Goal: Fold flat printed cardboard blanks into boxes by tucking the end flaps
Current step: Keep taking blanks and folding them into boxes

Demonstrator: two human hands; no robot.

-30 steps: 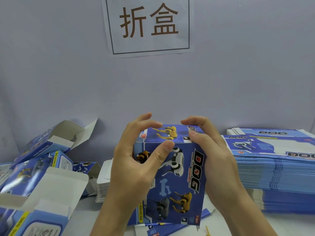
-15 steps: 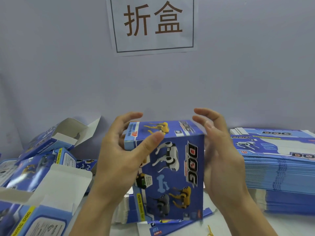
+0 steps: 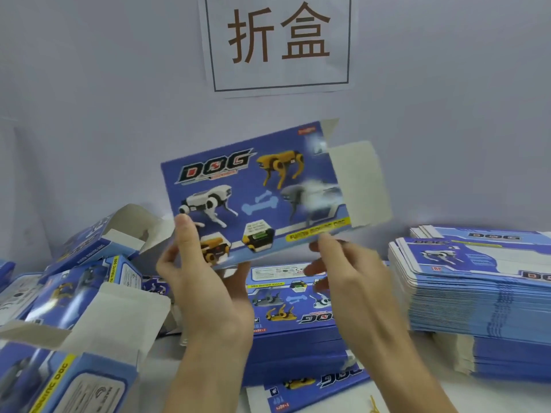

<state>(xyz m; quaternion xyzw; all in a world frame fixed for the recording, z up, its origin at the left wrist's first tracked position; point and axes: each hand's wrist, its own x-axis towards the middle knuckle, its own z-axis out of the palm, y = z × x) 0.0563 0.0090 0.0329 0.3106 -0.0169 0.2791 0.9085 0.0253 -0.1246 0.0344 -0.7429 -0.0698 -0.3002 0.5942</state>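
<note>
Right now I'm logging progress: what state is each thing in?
held box: raised, tilted, right end flap open
left hand: grips the held box's lower left corner
right hand: fingers under the box's lower edge, blurred
folded boxes: piled left, flaps open
flat blanks: stacked, unfolded

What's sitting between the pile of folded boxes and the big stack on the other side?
In the head view, a lower stack of flat blanks lies between them, under the hands.
</note>
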